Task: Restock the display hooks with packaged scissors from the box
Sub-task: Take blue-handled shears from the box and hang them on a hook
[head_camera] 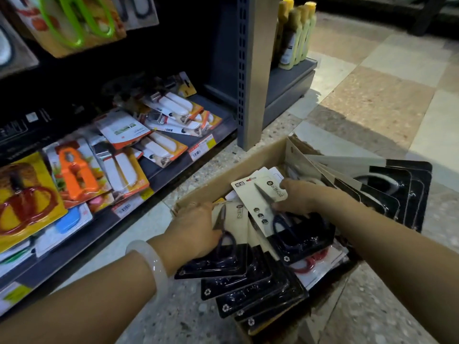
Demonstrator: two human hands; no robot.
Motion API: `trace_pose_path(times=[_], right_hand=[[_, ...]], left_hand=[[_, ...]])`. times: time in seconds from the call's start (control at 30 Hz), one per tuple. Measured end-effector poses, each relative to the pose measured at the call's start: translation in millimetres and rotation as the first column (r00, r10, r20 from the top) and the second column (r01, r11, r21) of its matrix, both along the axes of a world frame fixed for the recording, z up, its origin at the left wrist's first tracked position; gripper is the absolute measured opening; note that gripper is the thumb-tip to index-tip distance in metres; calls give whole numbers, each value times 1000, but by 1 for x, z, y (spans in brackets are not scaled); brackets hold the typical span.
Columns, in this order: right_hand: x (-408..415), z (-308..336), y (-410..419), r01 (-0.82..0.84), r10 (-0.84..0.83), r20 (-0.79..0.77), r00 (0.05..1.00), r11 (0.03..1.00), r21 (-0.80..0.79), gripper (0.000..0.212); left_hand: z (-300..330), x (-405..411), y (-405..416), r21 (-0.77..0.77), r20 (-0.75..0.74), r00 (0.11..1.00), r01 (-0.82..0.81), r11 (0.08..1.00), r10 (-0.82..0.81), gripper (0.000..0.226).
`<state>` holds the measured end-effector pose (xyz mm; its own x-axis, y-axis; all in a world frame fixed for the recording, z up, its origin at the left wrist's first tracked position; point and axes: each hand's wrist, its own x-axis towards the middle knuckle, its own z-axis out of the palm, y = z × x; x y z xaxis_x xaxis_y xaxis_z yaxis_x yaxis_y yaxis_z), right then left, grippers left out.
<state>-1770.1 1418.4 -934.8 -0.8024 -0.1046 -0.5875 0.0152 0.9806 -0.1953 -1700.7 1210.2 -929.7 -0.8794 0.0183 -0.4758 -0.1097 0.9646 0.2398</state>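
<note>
A brown cardboard box point(223, 175) lies on the floor, full of carded scissors with black-and-cream backing. My left hand point(191, 229) holds the left side of a fanned stack of scissors packs point(238, 276) that spills over the box's near edge. My right hand point(300, 194) pinches the top pack of scissors point(263, 199), which has dark blue handles and a cream card. A second fan of larger black packs point(387, 192) leans at the box's right end. A pack with red handles point(315, 261) lies underneath. Display hooks themselves are not visible.
A dark shelf point(173, 175) at left carries carded peelers point(169, 145), an orange tool point(74, 170) and red scissors point(22, 204). Packs with green scissors point(74, 21) hang above. A grey shelf upright point(250, 70) stands behind the box, bottles point(295, 33) beyond it. Tiled floor lies right.
</note>
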Motion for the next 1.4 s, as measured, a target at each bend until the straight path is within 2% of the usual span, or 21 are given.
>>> trace_pose_path(times=[0.2,0.37,0.47,0.67,0.73,0.77,0.8,0.83,0.87,0.9,0.93,0.97,1.03,1.1,1.17,1.23,1.3,1.4], right_hand=[[17,-23,-11,61,-61,62,996,998,6,94],[20,-21,-18,174,-174,40,984,985,-1,84],[20,-17,-23,220,-220,-3,975,975,-16,91],[29,1,-23,376,-360,124,925,915,-149,94],[35,14,-25,404,-372,184,910,894,-192,90],[38,21,-27,405,-364,204,909,889,-214,89],[41,28,-31,403,-359,209,910,884,-236,88],[44,35,-36,399,-355,202,913,881,-254,86],[47,41,-43,389,-350,184,919,883,-262,84],[51,45,-51,377,-346,158,925,888,-264,83],[54,48,-59,357,-337,117,934,897,-260,82],[59,50,-68,325,-318,69,945,911,-253,81],[66,53,-81,254,-266,-12,964,930,-265,77],[68,55,-87,248,-261,4,965,910,-331,70],[63,60,-85,336,-354,47,934,825,-454,53],[52,60,-75,410,-482,-9,876,755,-512,37],[45,50,-65,435,-519,-72,852,777,-456,30],[48,25,-66,380,-398,-10,917,881,-283,43]], left_hand=[[3,3,-17,43,21,998,-64,997,63,48],[-3,16,-25,31,39,999,-9,999,8,52],[-4,18,-29,61,57,998,9,998,-13,46],[-8,22,-30,49,74,993,90,995,-94,43],[-7,20,-26,123,32,995,90,988,-95,34],[-6,20,-21,219,12,999,45,975,-49,26],[-5,19,-16,378,20,999,-49,924,44,19],[-3,18,-10,576,114,978,-207,791,173,21],[1,17,-3,719,281,921,-388,577,269,25],[4,15,3,756,460,834,-547,359,304,29],[4,13,7,731,583,757,-648,216,296,30],[3,11,10,702,650,707,-699,138,278,29],[0,9,10,663,700,646,-746,60,304,18],[-4,9,3,646,706,613,-763,33,355,22],[-3,11,-8,638,712,609,-769,41,349,20],[0,12,-23,662,696,635,-748,44,336,16],[1,8,-41,713,642,670,-701,33,372,18],[1,4,-72,759,600,681,-650,-32,419,24]])
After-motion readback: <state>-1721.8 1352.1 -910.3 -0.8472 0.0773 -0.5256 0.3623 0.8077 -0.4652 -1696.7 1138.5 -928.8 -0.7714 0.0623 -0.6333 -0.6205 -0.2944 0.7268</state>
